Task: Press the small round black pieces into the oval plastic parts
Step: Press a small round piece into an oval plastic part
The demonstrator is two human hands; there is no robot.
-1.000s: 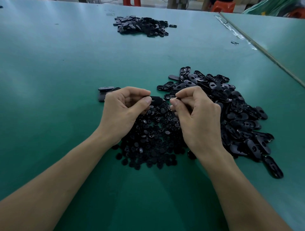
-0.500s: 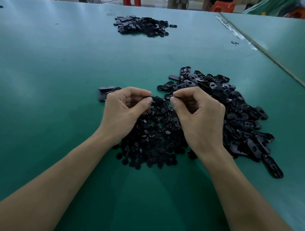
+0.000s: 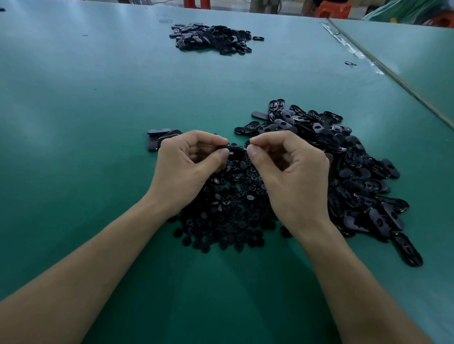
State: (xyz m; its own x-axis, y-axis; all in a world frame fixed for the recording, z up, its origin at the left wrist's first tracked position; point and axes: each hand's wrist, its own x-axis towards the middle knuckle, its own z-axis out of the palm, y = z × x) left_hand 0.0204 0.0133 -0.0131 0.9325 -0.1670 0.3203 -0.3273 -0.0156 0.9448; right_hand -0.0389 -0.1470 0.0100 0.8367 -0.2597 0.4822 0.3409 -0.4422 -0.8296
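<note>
Thumb and forefinger of the left hand (image 3: 189,169) pinch the oval part (image 3: 235,150) at its left end; the right hand (image 3: 287,172) pinches its right end (whether a round piece sits there, I cannot tell). Its long axis runs left-right between them, above the heap of round pieces (image 3: 228,213). Loose oval parts (image 3: 356,172) lie to the right.

Glossy black plastic oval parts (image 3: 356,172) (some sheen); matt green table (image 3: 98,98).

A broad green tabletop (image 3: 73,103) fills the view, with a soft pale sheen across its far left. At right a thin strip (image 3: 403,86) (scraps of clear tape beside it) borders a second green tabletop (image 3: 422,56). Beyond stand a red stool (image 3: 196,3), an orange stool (image 3: 331,11) and green cloth (image 3: 407,11).
</note>
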